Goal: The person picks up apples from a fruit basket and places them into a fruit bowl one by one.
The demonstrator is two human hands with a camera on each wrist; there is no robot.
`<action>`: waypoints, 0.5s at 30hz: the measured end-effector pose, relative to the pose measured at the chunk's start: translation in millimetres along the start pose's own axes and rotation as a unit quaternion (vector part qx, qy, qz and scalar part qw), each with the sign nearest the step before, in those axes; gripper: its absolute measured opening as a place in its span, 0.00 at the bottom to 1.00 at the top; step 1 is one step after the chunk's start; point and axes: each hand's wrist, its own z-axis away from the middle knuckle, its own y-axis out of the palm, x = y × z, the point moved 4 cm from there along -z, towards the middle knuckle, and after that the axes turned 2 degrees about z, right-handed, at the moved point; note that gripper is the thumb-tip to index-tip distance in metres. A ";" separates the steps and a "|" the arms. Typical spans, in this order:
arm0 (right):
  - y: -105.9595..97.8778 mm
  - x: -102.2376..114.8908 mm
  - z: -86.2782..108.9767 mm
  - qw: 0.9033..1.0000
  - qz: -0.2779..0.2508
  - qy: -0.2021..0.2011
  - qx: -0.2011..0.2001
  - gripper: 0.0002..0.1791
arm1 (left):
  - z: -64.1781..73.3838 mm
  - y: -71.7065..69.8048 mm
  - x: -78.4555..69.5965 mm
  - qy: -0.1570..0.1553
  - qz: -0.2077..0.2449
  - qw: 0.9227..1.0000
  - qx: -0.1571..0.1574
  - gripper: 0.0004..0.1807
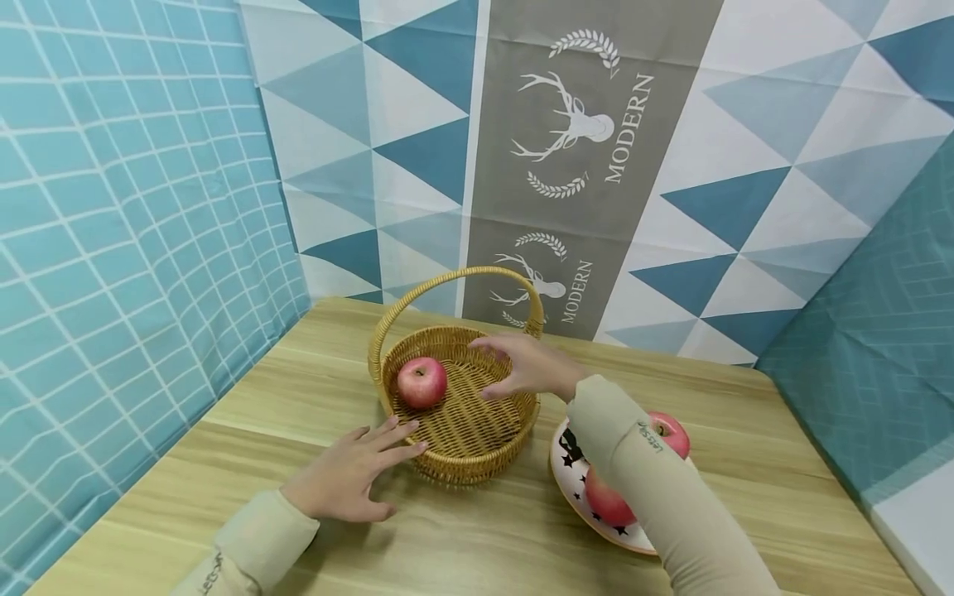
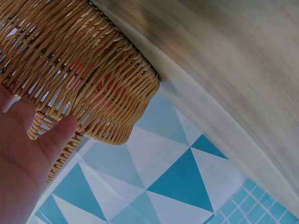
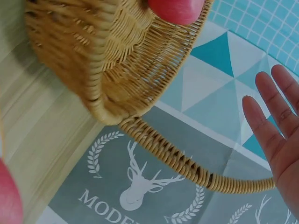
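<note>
A round wicker basket (image 1: 464, 463) with a tall arched handle (image 1: 462, 273) stands on the wooden table. One red apple (image 1: 421, 382) lies inside it at the left. My left hand (image 1: 350, 472) has its fingers spread, fingertips right at the basket's near left rim; in the left wrist view the fingers (image 2: 60, 133) overlap the wicker wall. Over the basket's right side is my right hand (image 1: 532, 364), holding nothing, its fingers (image 3: 266, 126) extended near the handle in the right wrist view. Two more apples lie on a plate, partly hidden by my right sleeve.
The white plate (image 1: 562, 472) with black stars stands right of the basket, bearing a near apple (image 1: 607, 501) and a far apple (image 1: 671, 432). Patterned cloth (image 1: 425, 124) hangs behind the table, a blue grid cloth (image 1: 134, 207) at the left. A white surface (image 1: 920, 521) lies at the right edge.
</note>
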 end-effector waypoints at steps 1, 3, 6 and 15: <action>0.5 0.7 -3.9 1.000 0.006 0.000 0.003 0.39 | -0.3 -0.1 0.1 -0.002 -0.001 1.000 0.001 0.43; 1.4 2.3 -11.4 1.000 0.025 0.001 0.010 0.39 | -0.7 0.0 0.0 -0.007 -0.001 1.000 0.005 0.43; 3.9 4.9 -22.4 0.999 0.049 0.003 0.018 0.39 | -0.2 0.6 -1.2 -0.012 -0.001 1.000 0.007 0.43; 9.0 5.2 -46.9 0.998 0.048 0.031 0.021 0.37 | -1.0 2.2 -1.9 0.004 -0.013 1.000 -0.015 0.43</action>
